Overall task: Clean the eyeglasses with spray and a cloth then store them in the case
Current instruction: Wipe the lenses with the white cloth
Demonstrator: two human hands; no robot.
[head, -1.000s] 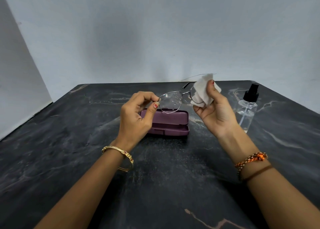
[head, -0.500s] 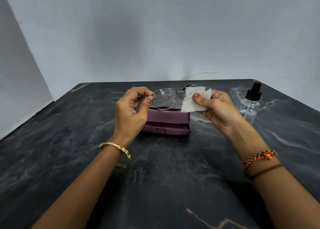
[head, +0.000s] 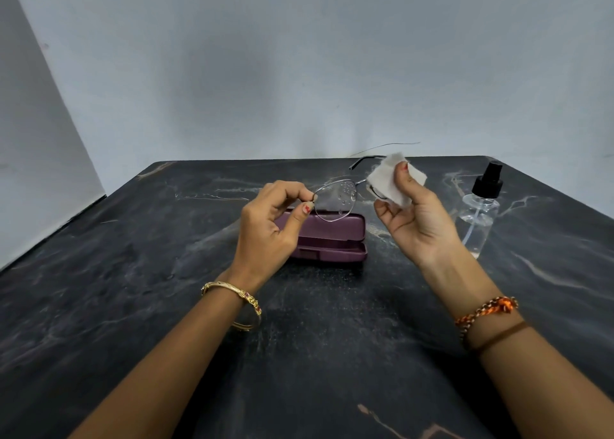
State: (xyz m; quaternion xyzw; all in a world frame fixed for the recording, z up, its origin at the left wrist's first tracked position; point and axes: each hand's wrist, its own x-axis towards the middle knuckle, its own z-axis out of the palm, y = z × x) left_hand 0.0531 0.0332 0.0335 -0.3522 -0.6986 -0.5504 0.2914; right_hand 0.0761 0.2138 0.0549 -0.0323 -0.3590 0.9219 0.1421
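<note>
Case sits mid-table, maroon, lid ajar; its inside is not visible. Glasses are held in the air just above and behind the case, with droplets on the exposed lens. Left hand pinches the lens rim between thumb and forefinger, other fingers curled. Right hand pinches the white cloth over the other lens. Right of the case, spray bottle stands upright: clear, black pump, liquid level hard to read.

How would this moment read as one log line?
left hand: pinches eyeglasses | right hand: wipes lens with cloth | case: open
</note>
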